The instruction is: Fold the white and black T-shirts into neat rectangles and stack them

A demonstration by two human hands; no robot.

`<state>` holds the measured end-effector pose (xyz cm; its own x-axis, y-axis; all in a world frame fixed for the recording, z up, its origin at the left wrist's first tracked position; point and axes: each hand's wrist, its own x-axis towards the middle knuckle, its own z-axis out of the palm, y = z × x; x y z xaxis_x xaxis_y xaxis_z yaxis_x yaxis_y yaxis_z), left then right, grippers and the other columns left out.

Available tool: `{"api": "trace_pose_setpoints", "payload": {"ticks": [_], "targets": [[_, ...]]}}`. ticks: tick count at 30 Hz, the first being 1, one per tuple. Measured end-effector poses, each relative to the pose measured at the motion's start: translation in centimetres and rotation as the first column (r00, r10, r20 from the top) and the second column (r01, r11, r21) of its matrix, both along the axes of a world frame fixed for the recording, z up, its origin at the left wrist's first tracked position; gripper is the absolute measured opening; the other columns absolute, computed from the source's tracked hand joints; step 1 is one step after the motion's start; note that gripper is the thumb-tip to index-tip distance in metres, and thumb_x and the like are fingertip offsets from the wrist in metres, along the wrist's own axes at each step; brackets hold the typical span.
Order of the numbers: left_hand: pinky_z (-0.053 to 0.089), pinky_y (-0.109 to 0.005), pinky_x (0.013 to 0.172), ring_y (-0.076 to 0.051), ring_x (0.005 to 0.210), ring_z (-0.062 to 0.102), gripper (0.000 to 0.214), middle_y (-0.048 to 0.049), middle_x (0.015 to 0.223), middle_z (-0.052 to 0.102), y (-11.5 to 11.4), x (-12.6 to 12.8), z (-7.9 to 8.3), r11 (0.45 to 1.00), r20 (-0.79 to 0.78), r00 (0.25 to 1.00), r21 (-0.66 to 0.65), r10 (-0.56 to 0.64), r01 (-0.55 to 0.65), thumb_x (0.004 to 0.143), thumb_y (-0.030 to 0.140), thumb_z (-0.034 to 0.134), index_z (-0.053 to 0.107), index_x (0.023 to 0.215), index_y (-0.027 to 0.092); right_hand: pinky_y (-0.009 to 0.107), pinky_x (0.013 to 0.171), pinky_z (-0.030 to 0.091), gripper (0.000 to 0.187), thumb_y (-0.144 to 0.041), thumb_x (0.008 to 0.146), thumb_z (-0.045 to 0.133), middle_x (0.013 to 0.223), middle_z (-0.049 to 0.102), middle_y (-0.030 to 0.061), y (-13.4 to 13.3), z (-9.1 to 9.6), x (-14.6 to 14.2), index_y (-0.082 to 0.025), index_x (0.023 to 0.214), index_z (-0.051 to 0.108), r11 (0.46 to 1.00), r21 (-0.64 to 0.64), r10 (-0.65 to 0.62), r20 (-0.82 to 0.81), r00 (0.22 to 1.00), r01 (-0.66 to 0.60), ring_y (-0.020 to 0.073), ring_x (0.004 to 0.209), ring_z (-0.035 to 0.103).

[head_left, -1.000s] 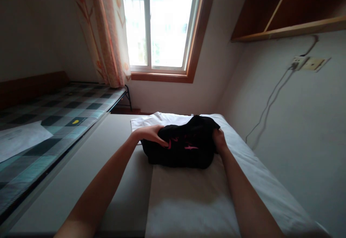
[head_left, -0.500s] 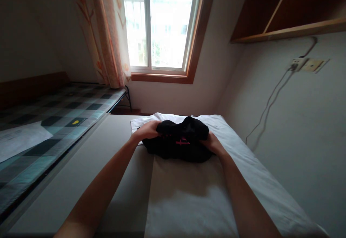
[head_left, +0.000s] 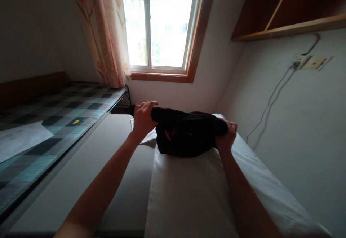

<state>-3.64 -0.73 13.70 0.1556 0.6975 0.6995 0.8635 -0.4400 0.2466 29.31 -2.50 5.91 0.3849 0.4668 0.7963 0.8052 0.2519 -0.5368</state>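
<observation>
A black piece of clothing [head_left: 189,135] with a small pink print on its front is stretched between my two hands; which garment it is I cannot tell. My left hand [head_left: 144,117] grips its upper left part, and a dark end of the cloth sticks out beyond that hand. At the upper right end, my right hand [head_left: 227,135] is closed around the fabric. The cloth hangs down over a white sheet [head_left: 189,194], its lower edge at or near the surface.
Left of the sheet runs a pale grey surface [head_left: 113,180]. Beyond it lies a checked mattress [head_left: 89,102] with a white paper [head_left: 24,139] on it. A curtained window [head_left: 167,25] is ahead. Wooden shelves [head_left: 292,29] and a socket with a cord [head_left: 300,62] are on the right wall.
Both hands have risen and moved farther apart, lifting the black clothing's upper edge and pulling it wider. The pink print has shifted left.
</observation>
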Motion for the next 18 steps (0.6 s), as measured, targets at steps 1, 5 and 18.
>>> {"api": "trace_pose_setpoints", "payload": {"ticks": [1, 5, 18], "targets": [[0.036, -0.037, 0.091, -0.026, 0.101, 0.058, 0.031, -0.0068, 0.101, 0.067, 0.3, 0.0, -0.2, 0.997, -0.038, 0.999, -0.071, -0.017, 0.014, 0.076, 0.024, 0.061, 0.061, 0.107, 0.022, 0.039, 0.08, 0.047, 0.022, -0.027, 0.07, 0.049, 0.083, 0.056, 0.0071, 0.4, -0.5, 0.3, -0.019, 0.086, 0.062, 0.997, -0.064, 0.047, 0.012, 0.999, -0.046, 0.0238, 0.083, 0.055], [0.039, -0.033, 0.082, -0.028, 0.096, 0.061, 0.037, -0.0057, 0.093, 0.069, 1.3, -0.5, -1.0, 0.921, -0.192, 0.972, -0.387, -0.134, 0.051, 0.066, 0.045, 0.073, 0.067, 0.096, 0.024, 0.038, 0.074, 0.048, 0.015, -0.033, 0.065, 0.055, 0.076, 0.06, 0.0054, 1.9, -2.3, 0.6, -0.021, 0.074, 0.06, 0.928, -0.228, 0.294, -0.045, 0.955, -0.296, 0.0226, 0.076, 0.055], [0.04, -0.033, 0.078, -0.027, 0.091, 0.066, 0.019, -0.0067, 0.09, 0.071, 1.1, 0.2, -1.3, 0.977, -0.033, 0.992, -0.175, 0.12, -0.124, 0.083, 0.016, 0.05, 0.061, 0.096, 0.024, 0.037, 0.078, 0.049, 0.031, -0.025, 0.065, 0.052, 0.089, 0.07, 0.0055, 0.7, -1.0, -1.7, -0.019, 0.092, 0.064, 0.917, -0.062, 0.378, -0.174, 0.909, -0.394, 0.0225, 0.081, 0.062]]}}
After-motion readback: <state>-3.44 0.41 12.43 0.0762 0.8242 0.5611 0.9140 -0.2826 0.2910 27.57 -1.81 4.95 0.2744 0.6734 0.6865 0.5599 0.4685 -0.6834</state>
